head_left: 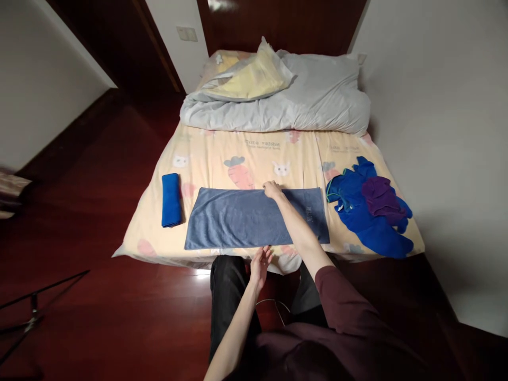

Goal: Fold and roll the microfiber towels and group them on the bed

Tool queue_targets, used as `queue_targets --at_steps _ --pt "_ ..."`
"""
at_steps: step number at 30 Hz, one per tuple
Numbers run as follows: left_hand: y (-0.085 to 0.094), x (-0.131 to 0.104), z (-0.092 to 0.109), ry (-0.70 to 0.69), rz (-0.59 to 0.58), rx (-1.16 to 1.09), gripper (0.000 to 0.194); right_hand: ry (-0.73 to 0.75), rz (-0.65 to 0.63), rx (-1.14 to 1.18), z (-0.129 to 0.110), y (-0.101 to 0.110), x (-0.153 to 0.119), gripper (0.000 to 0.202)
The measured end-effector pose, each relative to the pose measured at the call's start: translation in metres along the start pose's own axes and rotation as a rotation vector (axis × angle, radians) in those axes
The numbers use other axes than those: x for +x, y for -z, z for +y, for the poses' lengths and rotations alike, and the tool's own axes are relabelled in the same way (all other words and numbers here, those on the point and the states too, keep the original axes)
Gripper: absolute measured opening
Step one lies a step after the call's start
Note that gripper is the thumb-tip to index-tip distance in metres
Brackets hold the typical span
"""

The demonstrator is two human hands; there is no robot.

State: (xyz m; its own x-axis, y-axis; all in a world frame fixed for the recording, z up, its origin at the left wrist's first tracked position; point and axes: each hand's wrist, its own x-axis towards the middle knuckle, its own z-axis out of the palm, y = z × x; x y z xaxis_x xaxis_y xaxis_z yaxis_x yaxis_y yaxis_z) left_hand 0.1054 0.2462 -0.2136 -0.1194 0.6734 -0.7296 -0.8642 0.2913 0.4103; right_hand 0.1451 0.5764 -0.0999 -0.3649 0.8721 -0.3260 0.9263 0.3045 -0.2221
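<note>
A grey-blue towel (238,218) lies spread in a long rectangle along the near edge of the bed, lightly wrinkled on its left half. My right hand (273,189) reaches across it, fingers bent and closed on its far edge near the middle. At the near edge, my left hand (260,264) is turned palm up with its fingers loosely apart and their tips by the towel's border. To the left sits a folded bright blue cloth (171,200). On the right lie a crumpled blue cloth (357,219) and, on top of it, a crumpled purple cloth (383,198).
The bed (206,159) has a yellow sheet with carrot and rabbit prints. A rolled grey quilt (325,95) and a pale yellow pillow (254,79) are at its head. A wall (448,159) borders the right side. A black stand (34,317) is on the floor at left.
</note>
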Motion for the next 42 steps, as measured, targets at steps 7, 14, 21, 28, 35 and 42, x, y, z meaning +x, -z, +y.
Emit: queue_targets --at_steps 7,14,21,28,35,42 --pt "-0.007 0.018 -0.001 0.007 0.041 -0.051 0.009 0.055 -0.082 0.015 0.016 -0.028 0.05 0.029" --pt "-0.004 0.018 -0.004 0.013 0.062 -0.035 0.011 0.102 -0.121 0.01 0.01 -0.03 0.058 0.031" --pt "-0.006 0.016 -0.002 0.016 0.082 -0.022 0.011 0.045 -0.155 0.147 0.008 -0.015 0.065 0.028" --pt "-0.011 0.012 -0.003 0.011 0.149 -0.035 0.012 0.004 -0.041 0.316 0.019 -0.024 0.069 0.03" --pt "-0.015 -0.006 0.001 -0.117 0.207 -0.055 0.011 0.014 0.088 0.499 0.02 -0.025 0.073 0.026" --pt "-0.021 -0.051 0.035 -0.416 0.12 0.073 0.039 0.11 0.265 0.826 0.016 0.027 0.038 0.011"
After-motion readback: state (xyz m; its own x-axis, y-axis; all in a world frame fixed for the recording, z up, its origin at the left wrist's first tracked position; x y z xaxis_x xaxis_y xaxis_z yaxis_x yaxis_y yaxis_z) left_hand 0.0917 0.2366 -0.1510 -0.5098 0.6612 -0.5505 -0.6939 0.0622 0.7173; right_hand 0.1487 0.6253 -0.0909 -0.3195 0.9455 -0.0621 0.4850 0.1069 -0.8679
